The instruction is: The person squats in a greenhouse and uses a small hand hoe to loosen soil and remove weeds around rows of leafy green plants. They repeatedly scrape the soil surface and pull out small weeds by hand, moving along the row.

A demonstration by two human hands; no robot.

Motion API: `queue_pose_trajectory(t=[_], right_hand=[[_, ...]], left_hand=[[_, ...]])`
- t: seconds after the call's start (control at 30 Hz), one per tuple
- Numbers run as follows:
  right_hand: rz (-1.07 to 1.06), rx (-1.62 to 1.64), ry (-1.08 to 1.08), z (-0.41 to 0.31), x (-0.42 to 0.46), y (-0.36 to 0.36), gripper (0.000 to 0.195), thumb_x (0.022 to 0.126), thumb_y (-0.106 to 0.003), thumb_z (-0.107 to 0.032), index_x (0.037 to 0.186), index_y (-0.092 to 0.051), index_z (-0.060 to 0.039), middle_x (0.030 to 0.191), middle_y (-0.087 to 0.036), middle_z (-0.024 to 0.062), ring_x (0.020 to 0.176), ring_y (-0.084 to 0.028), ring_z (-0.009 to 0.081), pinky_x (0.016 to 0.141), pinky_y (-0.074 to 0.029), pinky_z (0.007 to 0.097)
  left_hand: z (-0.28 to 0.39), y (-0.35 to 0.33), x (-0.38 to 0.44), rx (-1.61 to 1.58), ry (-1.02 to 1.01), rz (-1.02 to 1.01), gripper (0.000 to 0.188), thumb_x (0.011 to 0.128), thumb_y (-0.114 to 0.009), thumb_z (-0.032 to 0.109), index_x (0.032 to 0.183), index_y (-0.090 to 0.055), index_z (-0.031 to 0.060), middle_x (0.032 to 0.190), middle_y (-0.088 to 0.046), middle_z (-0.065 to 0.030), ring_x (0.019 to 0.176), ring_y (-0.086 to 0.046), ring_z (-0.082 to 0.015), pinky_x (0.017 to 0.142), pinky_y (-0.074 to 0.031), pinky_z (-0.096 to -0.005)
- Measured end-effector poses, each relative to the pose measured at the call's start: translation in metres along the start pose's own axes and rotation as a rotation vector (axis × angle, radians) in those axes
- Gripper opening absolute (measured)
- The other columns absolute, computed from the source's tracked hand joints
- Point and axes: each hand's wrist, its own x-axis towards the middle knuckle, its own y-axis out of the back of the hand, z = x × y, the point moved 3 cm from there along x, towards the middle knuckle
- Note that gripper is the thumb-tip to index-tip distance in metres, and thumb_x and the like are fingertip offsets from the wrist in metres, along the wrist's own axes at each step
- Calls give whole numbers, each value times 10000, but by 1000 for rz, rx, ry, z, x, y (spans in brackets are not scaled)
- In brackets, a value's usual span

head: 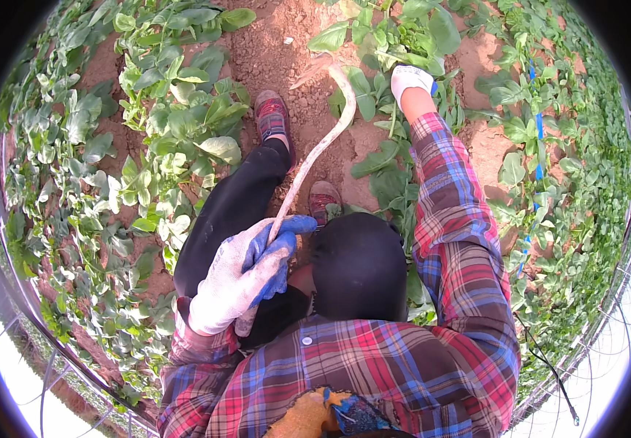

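My left hand (247, 271), in a white and blue work glove, is closed around the handle of a hand hoe (326, 128). The tool's curved shaft rises from the fist, and its flat blade (313, 70) hangs over bare soil between the plant rows. My right hand (413, 85), in a similar glove, reaches forward into a leafy green plant (422, 27) in the row ahead. Leaves hide its fingers, so I cannot tell whether it grips a stem.
Leafy rows stand at left (184, 109) and right (512, 131). A blue line (538, 128) runs along the right row. My shoes (273, 117) are on the reddish soil path (261, 49). Metal framework curves along both edges of view.
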Motion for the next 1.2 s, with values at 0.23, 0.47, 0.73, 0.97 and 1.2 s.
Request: queue_pose_trajectory(t=[0.23, 0.47, 0.73, 0.97, 1.2], right_hand=[[-179, -65, -43, -8, 20, 14, 323, 864, -451, -145, 1108, -652, -77, 1182, -624, 82, 1045, -618, 291, 820, -507, 423], [42, -80, 122, 2, 24, -11, 322, 871, -427, -168, 1067, -662, -68, 1122, -638, 136, 1024, -618, 309, 831, -498, 428], [-28, 1293, 157, 108, -58, 4, 206, 895, -532, -229, 965, -592, -45, 585, -534, 25, 384, -419, 97, 354, -330, 249], [18, 844, -258, 209, -125, -1, 213, 888, -546, -207, 1036, -607, -66, 621, -592, 76, 364, -475, 118, 331, -353, 270], [120, 533, 249, 100, -70, 14, 439, 831, -626, -300, 1238, -545, -156, 1113, -623, 160, 1013, -593, 329, 854, -463, 403]], left_hand=[[4, -1, 0, 47, -18, -4, 367, 908, -518, 205, 1226, -547, 24, 686, -470, 38, 568, -443, -39, 535, -388, -197], [1, 0, -3, 42, -44, 10, 340, 916, -508, 180, 1215, -553, 24, 685, -475, 37, 565, -437, -40, 533, -389, -200], [-3, -3, -6, 20, -94, 8, 321, 934, -500, 166, 1211, -553, 12, 638, -462, 53, 539, -412, -15, 503, -353, -179], [-5, -7, -5, 9, -113, 7, 312, 936, -504, 163, 1214, -561, 33, 623, -453, 63, 522, -392, -10, 485, -329, -171], [-4, -15, -3, 16, -73, 29, 305, 933, -507, 150, 1211, -566, 41, 637, -450, 63, 536, -394, -11, 491, -327, -173]])
